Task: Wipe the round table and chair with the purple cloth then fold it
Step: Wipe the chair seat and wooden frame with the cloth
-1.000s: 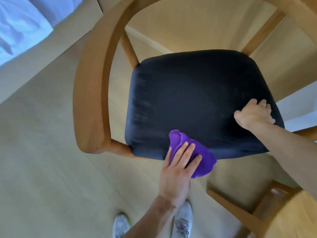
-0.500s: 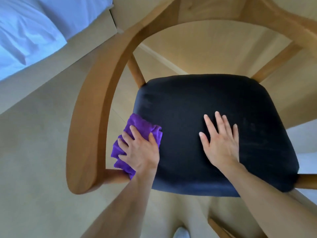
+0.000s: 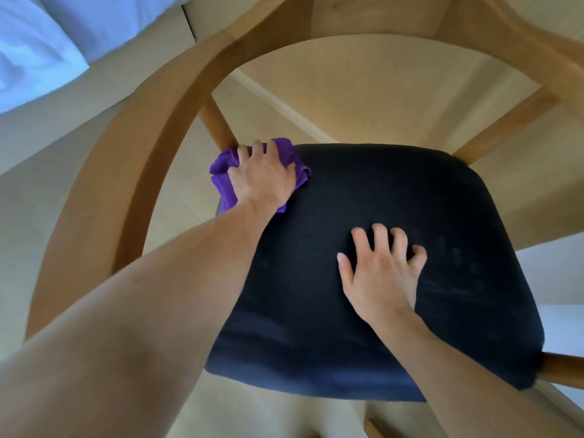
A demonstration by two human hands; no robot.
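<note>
Left hand: the left hand (image 3: 264, 178) lies on top of the purple cloth (image 3: 222, 180) at the far left corner of the seat, fingers bent over the bunched fabric and pressing it down against the cushion; whether the fingers close round a fold or only press on it cannot be told from this angle.
Purple cloth: crumpled in a bunch under the left hand, showing at the left of the hand, beyond the fingertips and at the thumb side; it sits on the corner of the seat and hangs a little over the left edge, just beside the wooden post (image 3: 218, 124) that rises to the curved back rail.
Right hand: the right hand (image 3: 384, 273) rests on the middle of the seat, palm down, holding nothing; the thumb is spread to the left and the fingers are arched with their tips digging lightly into the cushion.
Chair: the chair (image 3: 151, 172) has a light wooden frame with a broad curved rail sweeping round the left side and the back, and slim posts joining it to the seat.
Seat: the seat (image 3: 410, 191) is a dark, almost black cushion with faint pale streaks on its right half.
Arms: both forearms are bare and reach in from the lower edge of the view.
Floor: the floor (image 3: 47, 191) is pale wood.
Bedding: white bedding (image 3: 38, 42) fills the upper left corner, well apart from the chair.
</note>
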